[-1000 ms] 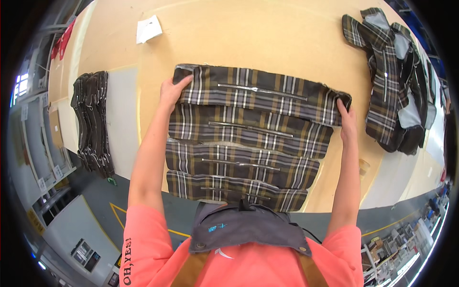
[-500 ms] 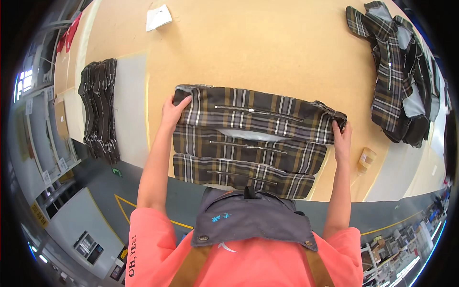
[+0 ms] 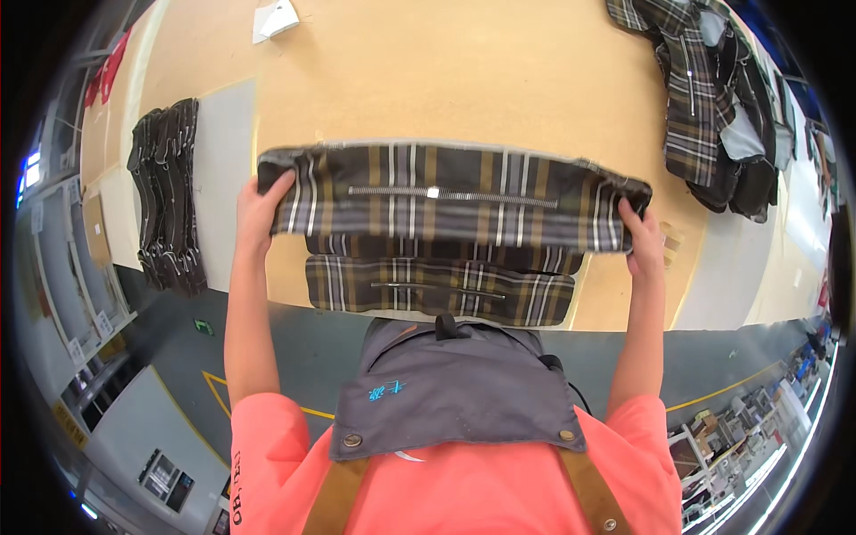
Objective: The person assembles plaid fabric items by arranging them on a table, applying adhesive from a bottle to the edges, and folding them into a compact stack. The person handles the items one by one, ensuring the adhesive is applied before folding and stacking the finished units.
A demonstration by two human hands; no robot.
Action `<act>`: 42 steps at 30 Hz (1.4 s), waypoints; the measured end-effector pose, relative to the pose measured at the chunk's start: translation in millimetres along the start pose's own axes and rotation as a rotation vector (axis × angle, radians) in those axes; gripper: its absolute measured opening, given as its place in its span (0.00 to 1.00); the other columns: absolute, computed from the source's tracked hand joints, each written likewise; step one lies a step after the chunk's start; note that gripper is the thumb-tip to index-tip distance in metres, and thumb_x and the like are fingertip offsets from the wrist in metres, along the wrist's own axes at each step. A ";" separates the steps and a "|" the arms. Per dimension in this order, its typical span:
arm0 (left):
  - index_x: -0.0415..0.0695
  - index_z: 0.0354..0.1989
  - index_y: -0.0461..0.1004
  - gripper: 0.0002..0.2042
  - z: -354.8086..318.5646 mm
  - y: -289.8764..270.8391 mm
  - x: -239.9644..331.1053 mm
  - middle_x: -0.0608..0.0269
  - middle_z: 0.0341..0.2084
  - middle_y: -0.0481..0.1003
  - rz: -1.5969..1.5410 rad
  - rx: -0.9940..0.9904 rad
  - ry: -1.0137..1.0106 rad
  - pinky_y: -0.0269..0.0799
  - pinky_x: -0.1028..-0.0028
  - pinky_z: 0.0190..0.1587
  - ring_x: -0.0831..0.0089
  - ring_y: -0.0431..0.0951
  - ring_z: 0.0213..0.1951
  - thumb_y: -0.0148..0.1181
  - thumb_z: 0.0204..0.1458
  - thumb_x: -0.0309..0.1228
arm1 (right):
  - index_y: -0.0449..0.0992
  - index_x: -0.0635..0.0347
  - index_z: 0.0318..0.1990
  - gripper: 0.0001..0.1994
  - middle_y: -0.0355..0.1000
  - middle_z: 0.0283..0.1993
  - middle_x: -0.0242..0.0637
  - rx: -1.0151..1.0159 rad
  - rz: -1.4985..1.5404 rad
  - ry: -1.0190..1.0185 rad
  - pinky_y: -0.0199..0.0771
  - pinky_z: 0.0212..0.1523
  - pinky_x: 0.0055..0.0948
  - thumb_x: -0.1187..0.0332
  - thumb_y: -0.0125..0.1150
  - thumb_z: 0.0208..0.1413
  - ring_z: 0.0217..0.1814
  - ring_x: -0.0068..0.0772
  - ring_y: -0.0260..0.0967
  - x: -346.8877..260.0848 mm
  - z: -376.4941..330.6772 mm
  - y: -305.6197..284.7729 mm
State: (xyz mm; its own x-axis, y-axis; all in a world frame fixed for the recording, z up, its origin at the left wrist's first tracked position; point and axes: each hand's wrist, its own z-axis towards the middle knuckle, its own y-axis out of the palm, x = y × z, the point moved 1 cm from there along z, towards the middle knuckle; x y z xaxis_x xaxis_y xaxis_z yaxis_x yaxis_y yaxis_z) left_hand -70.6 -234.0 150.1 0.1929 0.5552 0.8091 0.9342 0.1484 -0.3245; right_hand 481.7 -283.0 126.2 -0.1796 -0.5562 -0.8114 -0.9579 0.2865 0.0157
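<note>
Between both hands a plaid fabric panel (image 3: pixel 455 218) with a zipper across its middle is stretched out, raised above the table. My left hand (image 3: pixel 259 212) is closed on its left end, thumb on top. At the right end, my right hand (image 3: pixel 646 239) grips the bunched corner. Underneath and nearer to me, other plaid zippered panels (image 3: pixel 437 290) lie overlapping along the table's front edge, partly covered by the raised one.
On the tan table (image 3: pixel 428 80), a stack of dark folded pieces (image 3: pixel 168 192) lies at left. A heap of plaid pieces (image 3: pixel 691 134) is at far right. A white object (image 3: pixel 275 20) sits at the far left. Behind my right hand, a small bottle (image 3: pixel 673 245) is partly hidden.
The top panel has been lifted off the others, up toward me and slightly left, with both hands still gripping its ends. The whole view has shifted a little.
</note>
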 end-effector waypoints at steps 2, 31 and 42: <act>0.34 0.41 0.76 0.16 -18.9 -1.8 -19.1 0.59 0.35 0.79 -0.012 0.002 -0.050 0.72 0.76 0.39 0.76 0.77 0.34 0.68 0.47 0.32 | 0.74 0.67 0.48 0.15 0.75 0.47 0.35 0.001 0.003 0.040 0.68 0.48 0.24 0.67 0.63 0.56 0.44 0.24 0.71 28.7 -19.9 -4.5; 0.36 0.50 0.73 0.21 -80.1 -46.2 -212.0 0.60 0.42 0.77 0.266 -0.011 -0.044 0.67 0.73 0.50 0.72 0.74 0.44 0.68 0.47 0.30 | 0.78 0.66 0.38 0.10 0.77 0.36 0.34 0.158 -0.356 -0.165 0.71 0.42 0.27 0.70 0.66 0.50 0.38 0.23 0.71 155.1 -121.5 10.9; 0.34 0.60 0.61 0.32 -97.4 -32.7 -170.9 0.49 0.56 0.65 0.459 0.199 0.467 0.57 0.64 0.62 0.59 0.64 0.58 0.68 0.47 0.30 | 0.65 0.62 0.59 0.35 0.73 0.49 0.44 0.066 -0.352 -0.035 0.65 0.57 0.31 0.60 0.71 0.42 0.53 0.35 0.68 175.3 -115.0 -13.9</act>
State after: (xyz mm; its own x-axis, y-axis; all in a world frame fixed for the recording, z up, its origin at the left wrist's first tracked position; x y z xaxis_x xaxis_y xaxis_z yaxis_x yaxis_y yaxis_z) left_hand -104.9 -413.4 70.2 0.7071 0.1929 0.6803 0.6626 0.1549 -0.7327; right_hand 437.7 -474.2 51.0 0.1672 -0.6030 -0.7800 -0.9430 0.1332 -0.3051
